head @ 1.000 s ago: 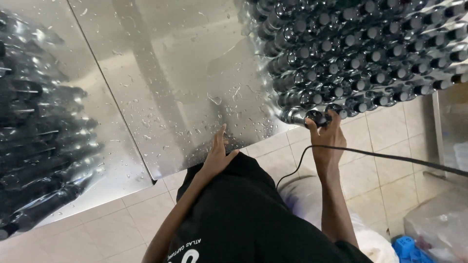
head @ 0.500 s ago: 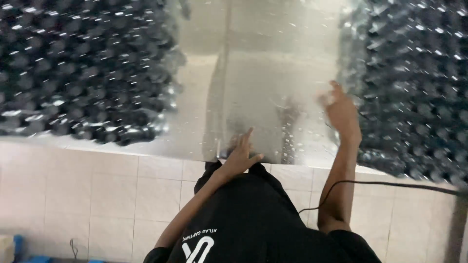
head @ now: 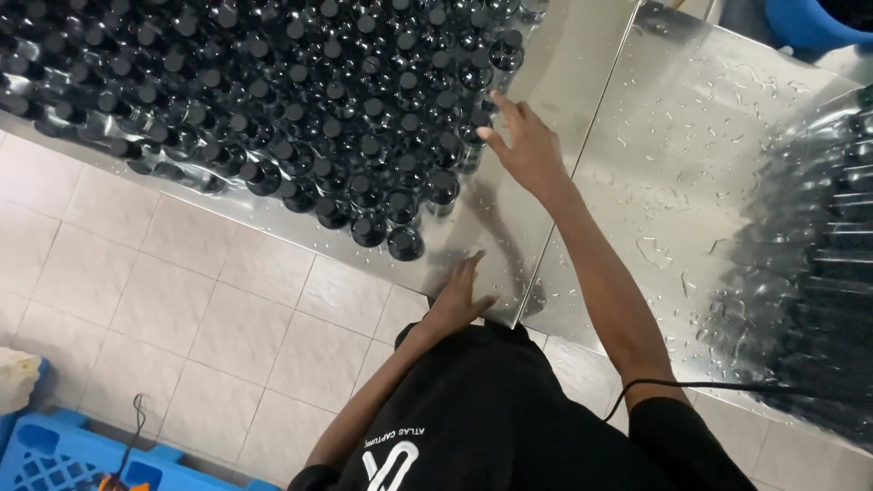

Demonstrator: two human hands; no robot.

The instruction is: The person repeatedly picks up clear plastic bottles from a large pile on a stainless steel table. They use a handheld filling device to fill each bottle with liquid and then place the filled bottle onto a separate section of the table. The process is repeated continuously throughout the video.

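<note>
Spread, empty: right hand (head: 526, 145) beside black-capped bottles (head: 300, 109); left hand (head: 457, 302) flat on wet steel table (head: 655, 182); bottles massed, none held.

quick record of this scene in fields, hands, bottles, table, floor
left hand: flat on the steel table's near edge, open, holding nothing
right hand: open, fingers spread, reaching toward the black-capped bottles, holding nothing
black-capped bottles: dense upright cluster on the table's left part
steel table: shiny, wet with droplets, seam down the middle
second bottle mass: right side, blurred
floor tiles: beige
blue crate: bottom left on the floor
</note>
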